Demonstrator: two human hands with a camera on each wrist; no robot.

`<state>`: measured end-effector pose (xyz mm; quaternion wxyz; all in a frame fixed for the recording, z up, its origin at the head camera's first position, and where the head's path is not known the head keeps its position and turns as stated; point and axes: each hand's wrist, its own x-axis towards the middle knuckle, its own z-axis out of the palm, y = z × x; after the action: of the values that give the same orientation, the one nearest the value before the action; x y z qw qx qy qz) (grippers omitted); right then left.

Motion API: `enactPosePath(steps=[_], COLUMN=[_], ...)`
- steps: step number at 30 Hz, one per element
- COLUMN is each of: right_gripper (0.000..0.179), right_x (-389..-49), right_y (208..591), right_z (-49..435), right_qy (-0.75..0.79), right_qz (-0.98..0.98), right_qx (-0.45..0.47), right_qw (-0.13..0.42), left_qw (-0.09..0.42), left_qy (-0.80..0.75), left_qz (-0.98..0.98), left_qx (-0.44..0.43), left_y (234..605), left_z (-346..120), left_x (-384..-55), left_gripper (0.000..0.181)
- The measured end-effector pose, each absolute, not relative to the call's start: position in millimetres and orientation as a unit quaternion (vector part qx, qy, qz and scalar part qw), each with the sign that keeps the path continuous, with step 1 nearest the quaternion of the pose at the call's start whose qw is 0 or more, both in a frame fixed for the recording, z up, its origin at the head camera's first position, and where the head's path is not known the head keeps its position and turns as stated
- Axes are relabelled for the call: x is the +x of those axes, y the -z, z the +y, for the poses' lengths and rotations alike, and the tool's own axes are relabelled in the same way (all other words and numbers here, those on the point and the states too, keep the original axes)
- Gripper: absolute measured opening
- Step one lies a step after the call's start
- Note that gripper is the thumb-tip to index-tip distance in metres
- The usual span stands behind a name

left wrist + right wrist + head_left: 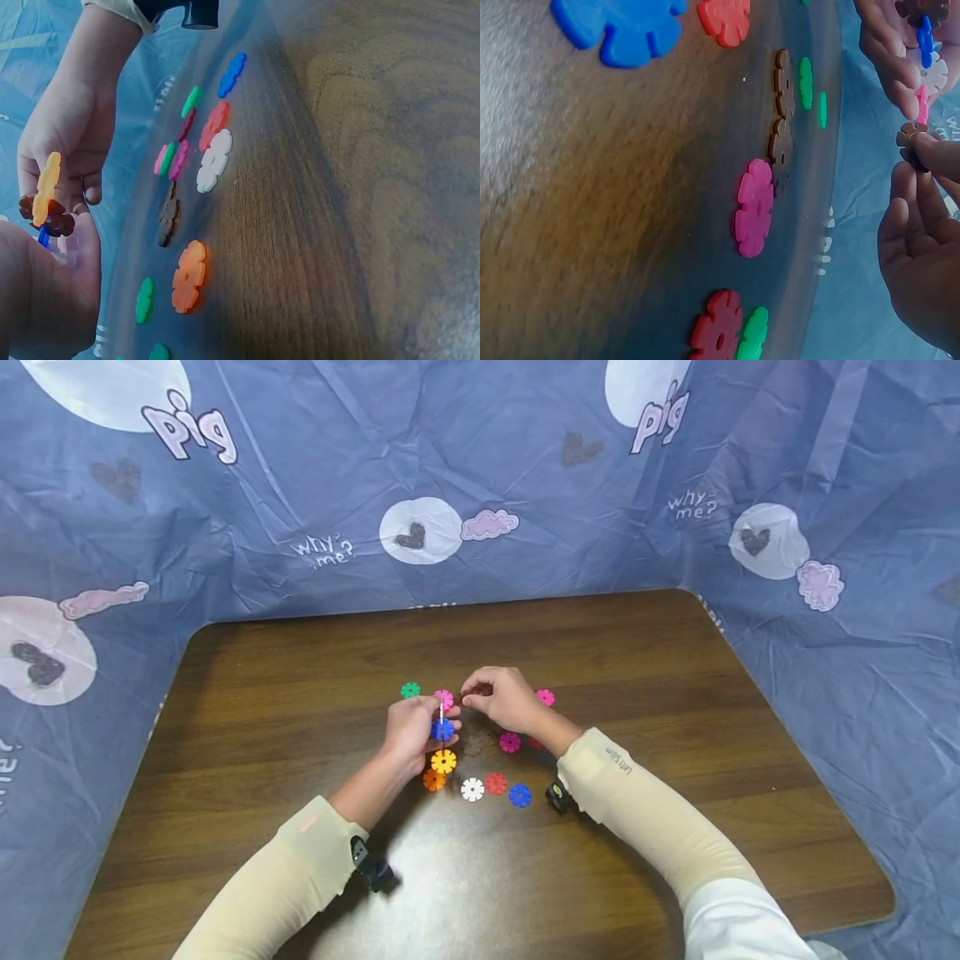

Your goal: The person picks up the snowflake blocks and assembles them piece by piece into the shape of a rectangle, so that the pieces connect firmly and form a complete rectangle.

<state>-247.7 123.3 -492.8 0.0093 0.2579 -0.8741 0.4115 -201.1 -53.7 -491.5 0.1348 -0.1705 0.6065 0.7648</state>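
My left hand (408, 731) grips a chain of notched plastic discs slotted together. Along it are a yellow disc (443, 762), a brown disc (60, 223), a blue disc (442, 730), a white disc (934, 76) and a pink disc (443, 699) at the far end. Thumb and fingers of my right hand (502, 697) pinch another brown disc (910, 136), its edge right at the pink disc's rim. Both hands are raised over the table, the yellow end of the chain pointing toward me.
Loose discs lie on the wooden table (285, 710): orange (434, 780), white (472, 789), red (496, 783), blue (520, 795), magenta (510, 742), pink (545, 697) and green (410, 691). Several brown and green ones also show in the wrist views. A blue printed cloth (480, 460) hangs behind.
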Motion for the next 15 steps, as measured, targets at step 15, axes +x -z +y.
enactPosePath(steps=[15], right_gripper=[0.005], right_x=[-246.2], right_y=[492.5], right_z=[122.5], right_qy=[-0.421], right_qz=[-0.868], right_qx=[0.261], right_qw=[0.033], left_qw=[0.135], left_qy=[-0.767], left_qz=[0.601], left_qx=[-0.181], left_y=[493.4], left_z=[-51.9], left_x=[-202.2], left_gripper=[0.025])
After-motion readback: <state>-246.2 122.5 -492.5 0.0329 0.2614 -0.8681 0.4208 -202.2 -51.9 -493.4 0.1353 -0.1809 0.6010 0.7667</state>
